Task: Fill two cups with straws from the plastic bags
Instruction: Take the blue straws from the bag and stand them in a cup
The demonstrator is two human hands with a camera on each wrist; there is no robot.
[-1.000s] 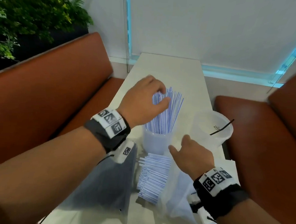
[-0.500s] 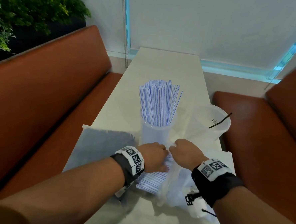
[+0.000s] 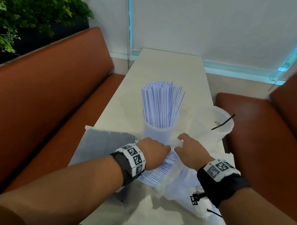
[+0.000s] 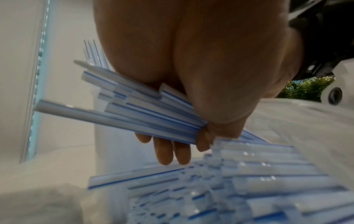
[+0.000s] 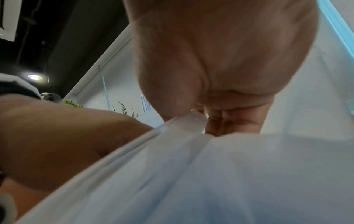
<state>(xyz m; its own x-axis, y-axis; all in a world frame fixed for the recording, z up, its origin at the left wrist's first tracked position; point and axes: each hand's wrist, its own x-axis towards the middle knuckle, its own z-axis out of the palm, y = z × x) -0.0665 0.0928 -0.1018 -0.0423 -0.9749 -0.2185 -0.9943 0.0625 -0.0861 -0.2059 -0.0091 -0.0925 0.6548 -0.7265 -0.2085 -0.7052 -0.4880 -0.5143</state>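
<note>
Head view: left hand [image 3: 153,151] is clenching a bundle of straws [image 4: 145,112] from the near bag [image 3: 178,180] on the tabletop [image 3: 164,68]; right hand [image 3: 190,150] is pinching the bag's mouth. Lifting cleanly probably means keeping the bundle tight, aligned, toward the emptier right cup [image 3: 214,125].

Glossy plastic straws [image 3: 161,104], translucent plastic cup [image 3: 157,133], smooth leather-like benches [image 3: 46,88].

Both hands [image 3: 173,150] at a plastic bag [image 3: 178,182] of straws [image 3: 156,172] beside a straw-filled cup [image 3: 158,130].
</note>
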